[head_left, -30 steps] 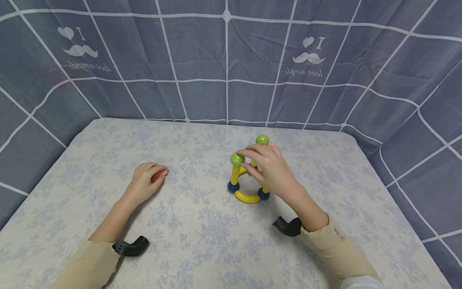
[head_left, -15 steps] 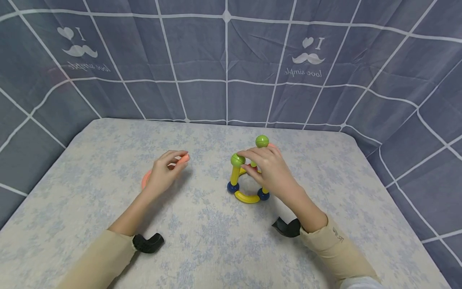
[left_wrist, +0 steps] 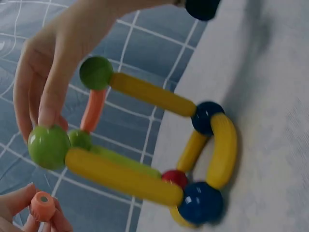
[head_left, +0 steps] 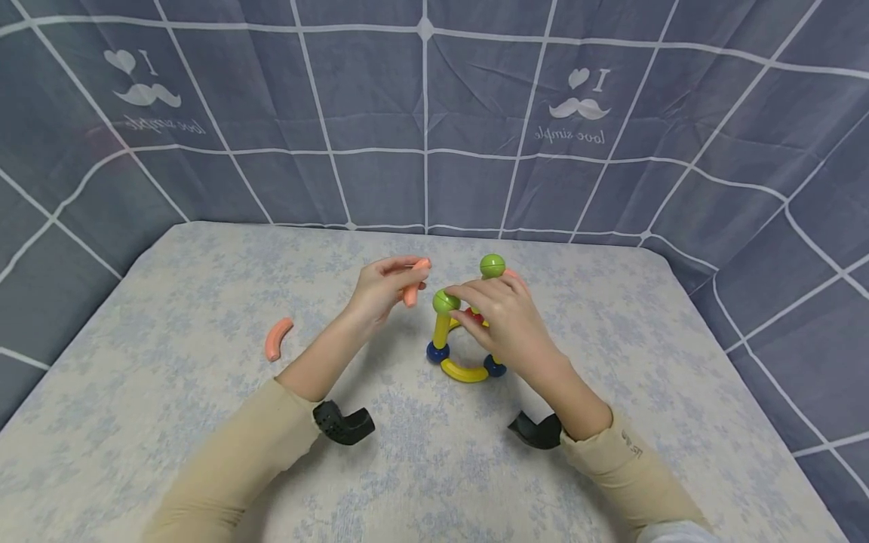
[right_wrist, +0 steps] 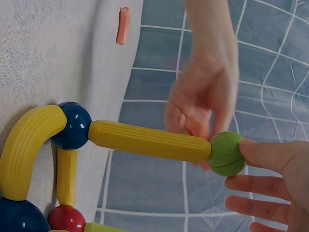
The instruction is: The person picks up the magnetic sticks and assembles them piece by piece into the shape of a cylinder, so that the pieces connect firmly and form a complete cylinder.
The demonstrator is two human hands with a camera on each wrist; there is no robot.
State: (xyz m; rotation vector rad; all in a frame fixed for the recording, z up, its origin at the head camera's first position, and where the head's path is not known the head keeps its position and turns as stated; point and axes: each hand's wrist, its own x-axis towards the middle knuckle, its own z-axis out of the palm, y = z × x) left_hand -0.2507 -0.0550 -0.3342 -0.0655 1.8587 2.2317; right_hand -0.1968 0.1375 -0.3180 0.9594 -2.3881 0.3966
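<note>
My left hand (head_left: 380,290) pinches a short curved orange rod (head_left: 416,280) above the table, just left of a toy frame of rods and balls. The rod's round end (left_wrist: 43,199) faces the left wrist camera. My right hand (head_left: 519,324) holds the green ball (right_wrist: 227,153) between thumb and fingers, on top of an upright yellow rod (right_wrist: 149,140). Curved yellow rods (head_left: 465,371) join dark blue balls (head_left: 437,352) and a red ball (left_wrist: 175,179) in a ring at the base. Another orange rod (left_wrist: 93,110) joins green balls at the top; my right hand partly hides it in the head view.
A loose curved orange rod (head_left: 277,339) lies on the table left of the frame, beside my left forearm. The pale floral tabletop (head_left: 434,467) ends at a hanging blue-grey checked cloth (head_left: 380,188) at the back and sides.
My left hand has lifted an orange rod and carried it right, up to the frame, leaving another orange rod behind on the table. My right hand stays at the green ball.
</note>
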